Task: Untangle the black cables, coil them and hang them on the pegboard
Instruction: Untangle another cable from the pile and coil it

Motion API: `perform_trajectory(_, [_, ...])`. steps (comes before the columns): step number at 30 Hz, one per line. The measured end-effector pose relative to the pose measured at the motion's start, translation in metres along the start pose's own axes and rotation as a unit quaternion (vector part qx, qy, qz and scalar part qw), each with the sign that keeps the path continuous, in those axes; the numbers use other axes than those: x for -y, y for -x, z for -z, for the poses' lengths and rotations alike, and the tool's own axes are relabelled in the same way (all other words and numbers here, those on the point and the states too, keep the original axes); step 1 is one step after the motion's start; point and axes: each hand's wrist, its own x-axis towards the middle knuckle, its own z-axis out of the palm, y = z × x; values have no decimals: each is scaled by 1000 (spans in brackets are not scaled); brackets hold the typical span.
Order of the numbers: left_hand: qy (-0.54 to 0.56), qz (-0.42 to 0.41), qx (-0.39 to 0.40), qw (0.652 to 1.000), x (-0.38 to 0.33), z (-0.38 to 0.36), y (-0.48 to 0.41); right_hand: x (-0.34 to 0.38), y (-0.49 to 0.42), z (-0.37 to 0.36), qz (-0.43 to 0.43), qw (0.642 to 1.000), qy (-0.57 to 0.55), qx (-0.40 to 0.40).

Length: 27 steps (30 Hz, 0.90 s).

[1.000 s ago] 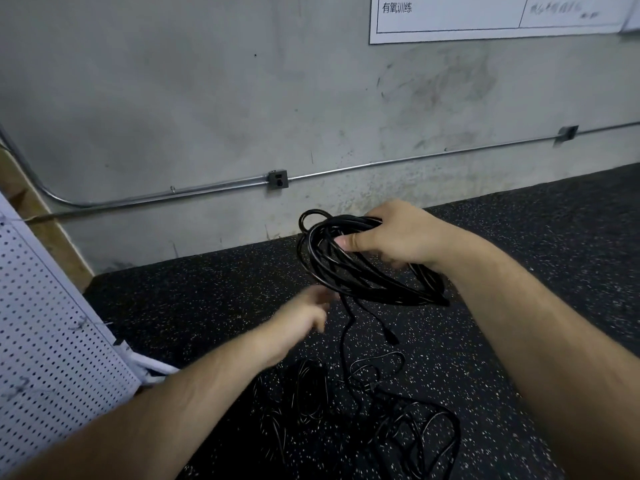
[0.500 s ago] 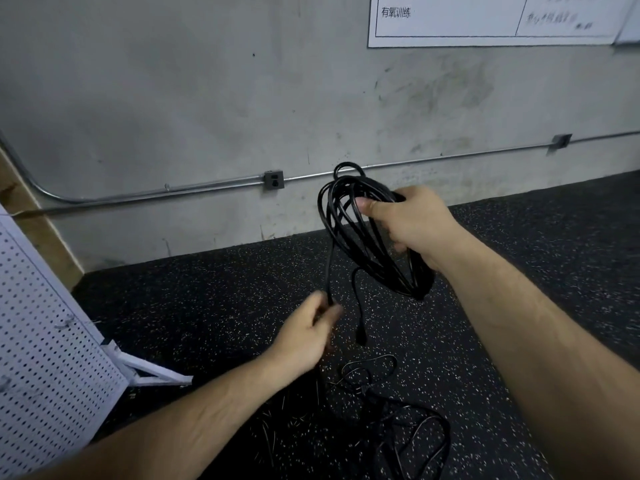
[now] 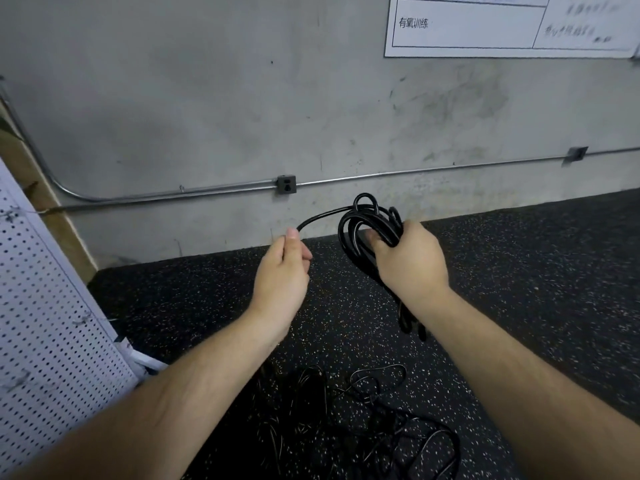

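Note:
My right hand [image 3: 410, 259] grips a coil of black cable [image 3: 360, 223] held up in front of the wall, with loops sticking out above the fist and more hanging below the wrist. One free strand arcs left from the coil to my left hand [image 3: 282, 271], which pinches it between thumb and fingers. A loose tangle of thin black cables [image 3: 381, 420] lies on the floor between my forearms. The white pegboard [image 3: 45, 327] leans at the left edge, with small hooks on it.
Black speckled rubber floor [image 3: 519, 271] runs to a grey concrete wall with a metal conduit and an outlet box [image 3: 286, 184]. A white chart [image 3: 502, 26] hangs at the upper right. A wooden board stands behind the pegboard.
My left hand rose from below the coil, lifting the free strand up to the coil's height at its left. The right hand turned the coil and kept its grip.

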Motion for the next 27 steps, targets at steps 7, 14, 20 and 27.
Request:
perform_trajectory(7, [198,78,61,975,-14,-16,5,13,16,-23,-2,999,-37,-14])
perform_trajectory(14, [118,-9,19,993,-23,3,1,13,16,-24,9,1000,-26,7])
perform_trajectory(20, [62,-128,161,977,-33,14,2,10,10,-19,16,997,-64,29])
perform_trajectory(27, [-237,-376,39,895,-29,30,-14,12,8,-2,-24,974,-213,75])
